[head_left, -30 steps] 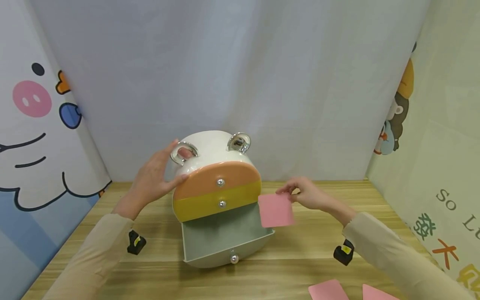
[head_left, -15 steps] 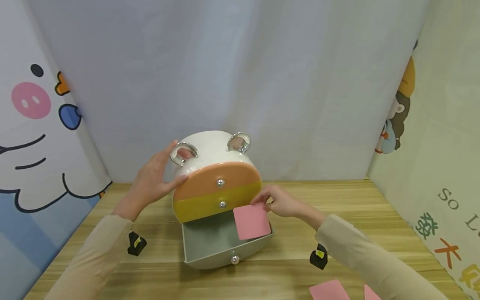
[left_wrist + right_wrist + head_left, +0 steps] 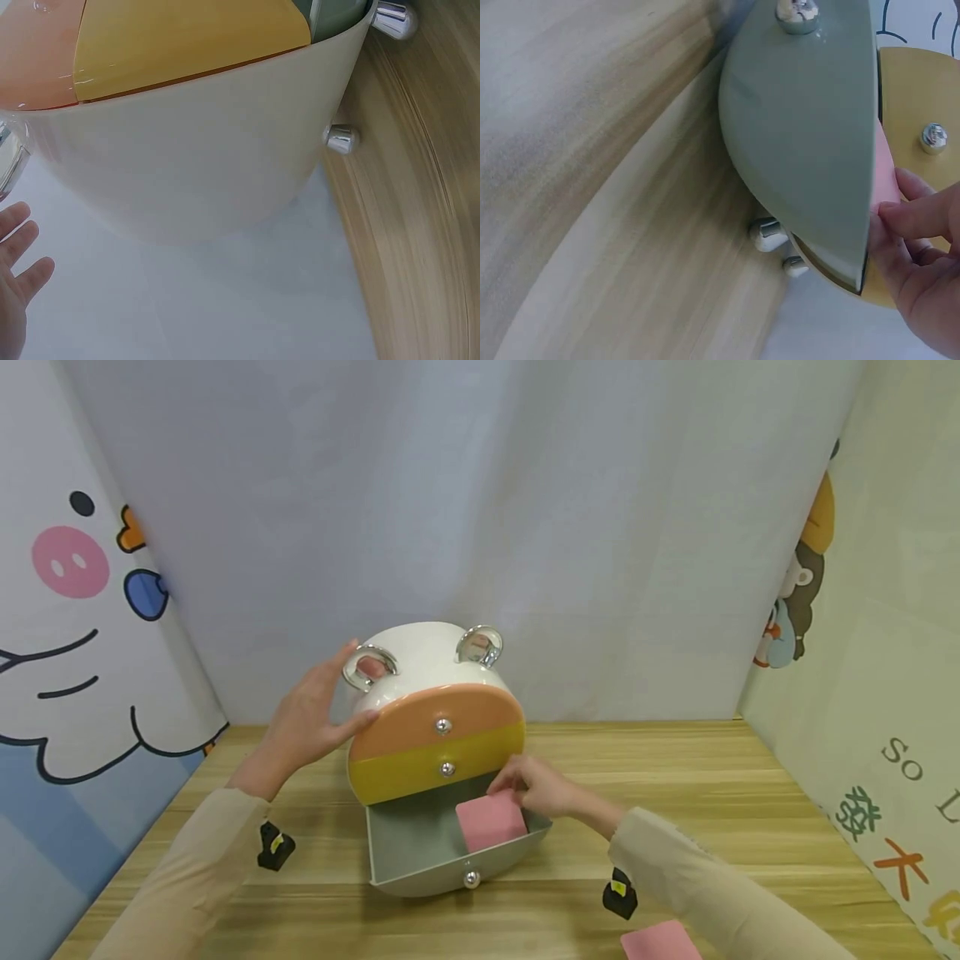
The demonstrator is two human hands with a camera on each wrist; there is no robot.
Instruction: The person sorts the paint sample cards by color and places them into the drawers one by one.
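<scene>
My right hand (image 3: 546, 791) pinches a pink square of paper (image 3: 491, 823) by its upper edge, inside the pulled-out grey-green bottom drawer (image 3: 408, 843). In the right wrist view the thumb and fingers hold the paper (image 3: 883, 169) just behind the drawer front (image 3: 802, 120), which hides its lower part. The drawer belongs to a rounded white box (image 3: 423, 647) with orange and yellow drawer fronts and two silver ring ears. My left hand (image 3: 303, 718) touches the box's upper left side, thumb at the front edge, fingers stretched behind the left ear (image 3: 370, 667).
Another pink paper square (image 3: 662, 941) lies on the wooden table (image 3: 660, 760) near the front edge. Black wrist cameras (image 3: 619, 895) hang under both sleeves. A white cloth (image 3: 600, 568) stands behind, with printed cartoon panels at both sides.
My right hand has moved left and down, bringing the pink paper from beside the box into the open drawer. My left hand has stayed at the box.
</scene>
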